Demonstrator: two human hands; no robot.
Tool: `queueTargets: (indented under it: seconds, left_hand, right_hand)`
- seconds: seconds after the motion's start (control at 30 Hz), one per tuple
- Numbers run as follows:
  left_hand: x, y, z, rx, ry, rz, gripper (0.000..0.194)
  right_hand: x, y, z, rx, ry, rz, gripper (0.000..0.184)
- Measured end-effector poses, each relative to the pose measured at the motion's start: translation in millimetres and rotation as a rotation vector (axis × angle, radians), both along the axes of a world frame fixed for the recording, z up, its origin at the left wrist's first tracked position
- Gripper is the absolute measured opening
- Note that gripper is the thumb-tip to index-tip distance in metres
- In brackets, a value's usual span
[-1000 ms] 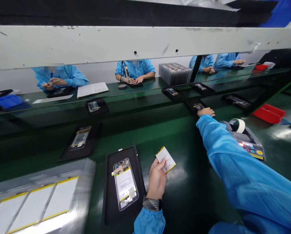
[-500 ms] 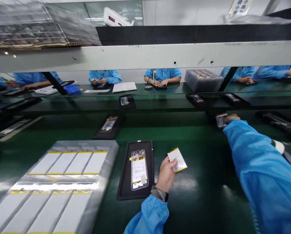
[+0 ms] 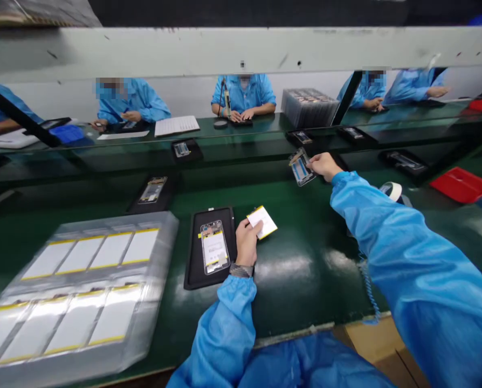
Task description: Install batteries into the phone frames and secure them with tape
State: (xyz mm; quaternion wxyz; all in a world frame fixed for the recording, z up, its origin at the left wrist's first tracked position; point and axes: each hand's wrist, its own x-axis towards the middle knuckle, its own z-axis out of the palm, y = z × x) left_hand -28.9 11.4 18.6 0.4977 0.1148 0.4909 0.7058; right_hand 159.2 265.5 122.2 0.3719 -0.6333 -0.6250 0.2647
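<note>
My left hand (image 3: 247, 241) is closed on a white phone battery (image 3: 264, 220) with yellow edges, held above the green bench. Farther off to the right, my right hand (image 3: 325, 165) pinches a phone frame (image 3: 301, 168) by its right edge, tilted and raised over the bench. Left of my left hand lies a black tray (image 3: 194, 258). In it rests an opened phone (image 3: 215, 249) with a white battery fitted. At the left, a clear plastic tray (image 3: 160, 269) carries several white batteries in two rows.
More black trays with phone frames (image 3: 152, 190) lie along the bench and the far ledge. A tape roll (image 3: 392, 191) and a red dustpan-like scoop (image 3: 461, 185) are at the right. Co-workers in blue (image 3: 245, 94) sit opposite, below a white beam (image 3: 225, 51).
My right hand has lifted the phone frame from its black tray and brought it leftward. My left hand keeps hold of the battery. The camera view has shifted.
</note>
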Motion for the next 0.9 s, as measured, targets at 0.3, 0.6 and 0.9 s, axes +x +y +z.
queueTargets:
  seconds: [0.3,0.6,0.9]
  left_hand:
    - [-17,2,5.2,0.023,0.158,-0.089,0.036]
    - [-11,-1,1.6,0.059,0.27,-0.275,0.036]
    - [-14,-3,0.4,0.074,0.328,-0.326,0.054]
  right_hand:
    - [-31,-169,-93.5,-0.25,0.598,0.339,0.032]
    - [-33,-209,-115.4,-0.288,0.758,0.333,0.05]
    - [-30,-214,-121.7,-0.274,0.793,0.367,0.049]
